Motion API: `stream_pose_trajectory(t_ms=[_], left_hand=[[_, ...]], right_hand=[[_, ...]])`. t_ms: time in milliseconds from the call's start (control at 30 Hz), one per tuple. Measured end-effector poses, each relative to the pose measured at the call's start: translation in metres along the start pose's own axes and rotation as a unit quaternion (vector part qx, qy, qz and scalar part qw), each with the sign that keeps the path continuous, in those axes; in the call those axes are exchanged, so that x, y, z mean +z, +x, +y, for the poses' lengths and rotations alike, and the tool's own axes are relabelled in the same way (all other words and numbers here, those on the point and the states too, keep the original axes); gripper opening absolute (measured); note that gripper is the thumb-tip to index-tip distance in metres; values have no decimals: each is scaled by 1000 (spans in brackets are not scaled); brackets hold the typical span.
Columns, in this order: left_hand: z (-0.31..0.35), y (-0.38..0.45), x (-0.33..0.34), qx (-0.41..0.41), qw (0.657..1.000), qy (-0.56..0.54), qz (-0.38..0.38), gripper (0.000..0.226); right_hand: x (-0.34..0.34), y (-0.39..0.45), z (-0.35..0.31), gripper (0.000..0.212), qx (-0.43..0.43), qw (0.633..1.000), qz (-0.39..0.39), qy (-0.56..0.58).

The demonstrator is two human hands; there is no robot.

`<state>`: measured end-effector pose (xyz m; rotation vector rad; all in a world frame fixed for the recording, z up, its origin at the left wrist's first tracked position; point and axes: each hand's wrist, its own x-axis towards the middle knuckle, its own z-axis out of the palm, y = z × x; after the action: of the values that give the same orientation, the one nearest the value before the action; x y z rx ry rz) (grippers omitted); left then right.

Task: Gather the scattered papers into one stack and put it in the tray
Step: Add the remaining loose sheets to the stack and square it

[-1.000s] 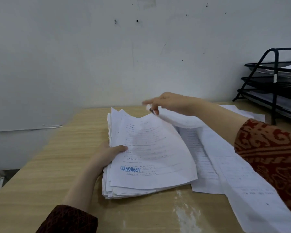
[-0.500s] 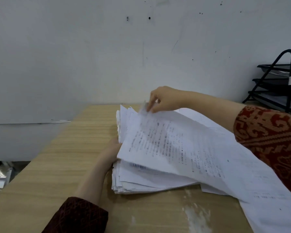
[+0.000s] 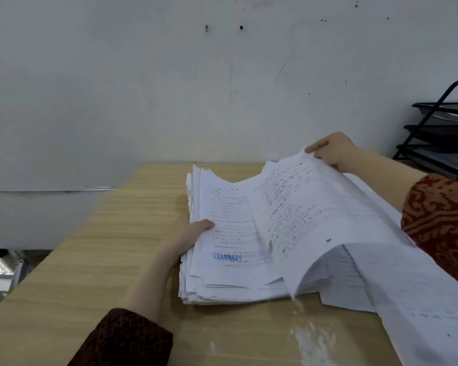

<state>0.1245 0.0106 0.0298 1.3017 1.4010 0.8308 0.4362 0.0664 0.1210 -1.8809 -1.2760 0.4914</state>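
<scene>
The stack [image 3: 230, 249] is lying on the counter [image 3: 95, 260], mostly gathered. The left hand [image 3: 188, 233] is gripping its edge; the right hand [image 3: 331, 151] is pinching a loose sheet [image 3: 315, 212]. More papers [image 3: 421, 299] are waiting; the tray [image 3: 444, 133] stands well apart.

matt white paper stack [image 3: 230, 249] — wood-grain table [image 3: 122, 233], black metal tray [image 3: 442, 128].

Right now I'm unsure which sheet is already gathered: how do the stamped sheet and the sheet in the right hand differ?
The stamped sheet lies flat atop the stack, under the left hand's thumb; the lifted sheet arches above it, its far corner pinched by the right hand. The stamped sheet bears a blue stamp; the lifted sheet shows only black print. Both are white, printed pages.
</scene>
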Motion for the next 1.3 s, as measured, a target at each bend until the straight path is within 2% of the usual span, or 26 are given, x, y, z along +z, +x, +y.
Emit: stream_pose_trajectory(t_ms=[133, 233, 300, 367, 433, 500, 600, 667, 833, 967, 1100, 1300], left_hand=[[1, -1, 1, 1, 1000, -2, 0, 15], [2, -1, 1, 2, 1000, 2, 1, 15], [2, -1, 0, 2, 1000, 15, 0, 20], [2, -1, 0, 0, 1000, 21, 2, 23], [3, -1, 1, -3, 1000, 22, 4, 21], [4, -4, 2, -5, 1000, 25, 4, 22], [5, -6, 2, -2, 999, 31, 10, 18], [6, -6, 3, 0, 999, 34, 11, 17], [7, -4, 4, -12, 999, 24, 19, 17], [6, -1, 4, -16, 999, 26, 23, 27], [3, 2, 5, -6, 1000, 1, 30, 23], [3, 4, 4, -19, 1000, -22, 11, 26]], right_hand=[[10, -11, 20, 27, 87, 991, -43, 93], [6, -16, 19, 25, 166, 957, -160, 176], [3, -15, 14, 22, 171, 932, -219, 232], [2, -12, 8, 24, 158, 921, -230, 272], [9, -9, 6, 24, 154, 917, -201, 310], [23, -9, 13, 28, 147, 931, -147, 300], [51, -19, 42, 33, 87, 990, -27, 106], [65, -27, 61, 38, 38, 998, 37, 14], [76, -27, 64, 37, -8, 999, 6, -38], [71, -25, 36, 38, -60, 998, 6, -16], [80, -25, 10, 41, -122, 992, 10, 6], [126, -39, 7, 44, -124, 992, -11, 27]])
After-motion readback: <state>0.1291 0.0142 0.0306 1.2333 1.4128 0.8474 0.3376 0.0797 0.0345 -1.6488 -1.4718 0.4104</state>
